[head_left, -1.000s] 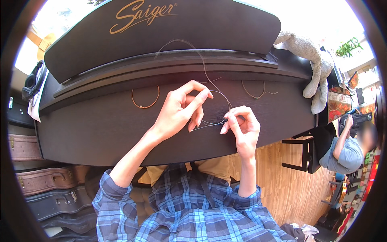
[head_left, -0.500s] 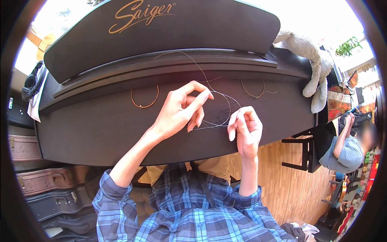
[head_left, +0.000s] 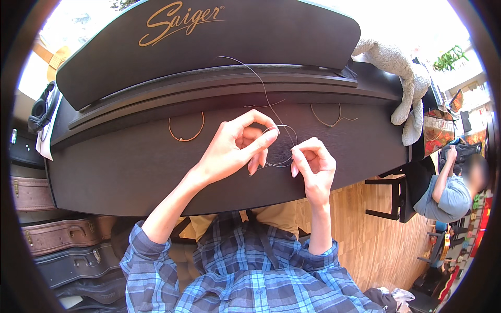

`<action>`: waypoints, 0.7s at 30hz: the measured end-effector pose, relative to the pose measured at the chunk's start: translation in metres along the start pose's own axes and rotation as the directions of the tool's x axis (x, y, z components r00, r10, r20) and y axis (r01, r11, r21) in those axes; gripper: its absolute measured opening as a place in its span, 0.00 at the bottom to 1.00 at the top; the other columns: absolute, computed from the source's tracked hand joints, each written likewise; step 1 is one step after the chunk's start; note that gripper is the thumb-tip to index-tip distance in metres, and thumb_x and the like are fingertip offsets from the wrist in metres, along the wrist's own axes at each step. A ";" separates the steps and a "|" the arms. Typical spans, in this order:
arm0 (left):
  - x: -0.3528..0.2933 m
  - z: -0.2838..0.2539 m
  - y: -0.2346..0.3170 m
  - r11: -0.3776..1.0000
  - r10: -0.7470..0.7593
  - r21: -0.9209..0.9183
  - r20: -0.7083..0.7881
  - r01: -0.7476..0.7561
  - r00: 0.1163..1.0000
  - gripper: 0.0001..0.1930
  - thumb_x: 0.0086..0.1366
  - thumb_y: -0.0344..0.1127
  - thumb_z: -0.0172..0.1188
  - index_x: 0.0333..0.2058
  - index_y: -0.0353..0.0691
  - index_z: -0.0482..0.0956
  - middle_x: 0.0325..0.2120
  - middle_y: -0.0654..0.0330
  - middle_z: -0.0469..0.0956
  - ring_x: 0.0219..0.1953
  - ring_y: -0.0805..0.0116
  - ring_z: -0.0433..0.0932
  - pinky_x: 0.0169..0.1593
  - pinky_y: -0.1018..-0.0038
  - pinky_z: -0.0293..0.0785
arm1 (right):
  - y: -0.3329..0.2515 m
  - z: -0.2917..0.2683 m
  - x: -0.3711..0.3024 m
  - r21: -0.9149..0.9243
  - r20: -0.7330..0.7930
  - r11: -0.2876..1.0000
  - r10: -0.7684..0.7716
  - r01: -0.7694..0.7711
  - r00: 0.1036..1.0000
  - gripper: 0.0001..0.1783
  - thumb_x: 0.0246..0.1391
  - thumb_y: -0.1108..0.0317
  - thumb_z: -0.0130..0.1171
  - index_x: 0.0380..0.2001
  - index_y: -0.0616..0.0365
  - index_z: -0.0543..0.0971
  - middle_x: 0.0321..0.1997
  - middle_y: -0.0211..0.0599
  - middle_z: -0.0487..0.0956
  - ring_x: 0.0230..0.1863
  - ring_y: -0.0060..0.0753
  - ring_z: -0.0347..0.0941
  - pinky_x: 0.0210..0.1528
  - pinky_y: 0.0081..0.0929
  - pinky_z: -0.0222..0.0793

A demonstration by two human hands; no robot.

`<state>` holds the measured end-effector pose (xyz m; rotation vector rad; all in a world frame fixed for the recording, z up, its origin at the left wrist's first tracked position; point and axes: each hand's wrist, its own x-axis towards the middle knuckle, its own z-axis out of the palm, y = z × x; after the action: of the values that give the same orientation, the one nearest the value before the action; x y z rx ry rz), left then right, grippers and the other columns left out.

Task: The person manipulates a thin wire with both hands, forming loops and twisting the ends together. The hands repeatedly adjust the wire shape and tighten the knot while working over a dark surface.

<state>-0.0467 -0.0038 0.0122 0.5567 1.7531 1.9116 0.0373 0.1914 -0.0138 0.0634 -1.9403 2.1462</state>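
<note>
A thin silvery guitar string point(head_left: 265, 89) is looped between my hands above the dark lid. My left hand point(head_left: 232, 143) pinches the loop between thumb and forefinger, its other fingers curled. On the loop's right side, my right hand point(head_left: 315, 169) pinches the string with thumb and forefinger. One long end of the string arcs up past the music stand. To the left of my left hand lies a coiled bronze-coloured string point(head_left: 181, 139) with a small end piece. Beyond my right hand lies another coiled string point(head_left: 326, 124) with a loose tail.
The dark piano point(head_left: 120, 172) with a tall music stand point(head_left: 261, 31) spans the front. A grey plush toy point(head_left: 412, 104) hangs at its right end. Headphones point(head_left: 40, 107) sit far left, above instrument cases point(head_left: 62, 235). A person in a blue shirt point(head_left: 443, 193) sits at right.
The loop between my hands has become smaller. My right hand has shifted slightly left, towards my left hand. The string's far end has swung up and to the right.
</note>
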 end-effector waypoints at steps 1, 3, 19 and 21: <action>0.000 0.000 0.000 1.000 0.010 0.000 0.008 -0.010 1.000 0.11 0.73 0.40 0.59 0.45 0.38 0.75 0.16 0.62 0.79 0.15 0.78 0.74 0.22 0.79 0.68 | 0.000 0.001 0.000 -0.001 -0.012 1.000 -0.005 0.005 1.000 0.06 0.61 0.81 0.62 0.41 0.64 0.79 0.29 0.31 0.78 0.26 0.17 0.75 0.28 0.16 0.72; -0.001 0.000 0.000 1.000 0.005 0.006 0.020 -0.005 1.000 0.11 0.73 0.39 0.59 0.45 0.39 0.75 0.16 0.63 0.78 0.14 0.79 0.73 0.21 0.80 0.67 | -0.001 0.001 0.000 0.000 -0.031 1.000 0.019 -0.019 0.999 0.06 0.60 0.81 0.63 0.39 0.63 0.79 0.29 0.31 0.78 0.26 0.18 0.75 0.29 0.16 0.72; -0.003 -0.002 0.006 0.994 -0.017 0.111 0.112 0.005 0.994 0.11 0.77 0.39 0.52 0.43 0.38 0.77 0.09 0.67 0.71 0.10 0.83 0.67 0.16 0.82 0.59 | -0.006 0.000 0.006 0.077 0.046 0.990 0.116 -0.119 0.992 0.12 0.71 0.68 0.54 0.49 0.66 0.77 0.41 0.36 0.78 0.20 0.14 0.70 0.21 0.14 0.66; -0.003 -0.001 0.005 0.993 -0.027 0.117 0.160 0.008 0.987 0.12 0.77 0.40 0.52 0.42 0.38 0.78 0.09 0.67 0.71 0.10 0.83 0.67 0.16 0.82 0.60 | -0.007 0.000 0.007 0.086 0.141 0.990 0.103 -0.116 0.985 0.11 0.70 0.69 0.54 0.48 0.65 0.78 0.39 0.35 0.78 0.20 0.12 0.67 0.21 0.12 0.63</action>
<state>-0.0456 -0.0066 0.0168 0.7148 1.7655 1.7095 0.0321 0.1929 -0.0059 0.1260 -1.9574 2.3615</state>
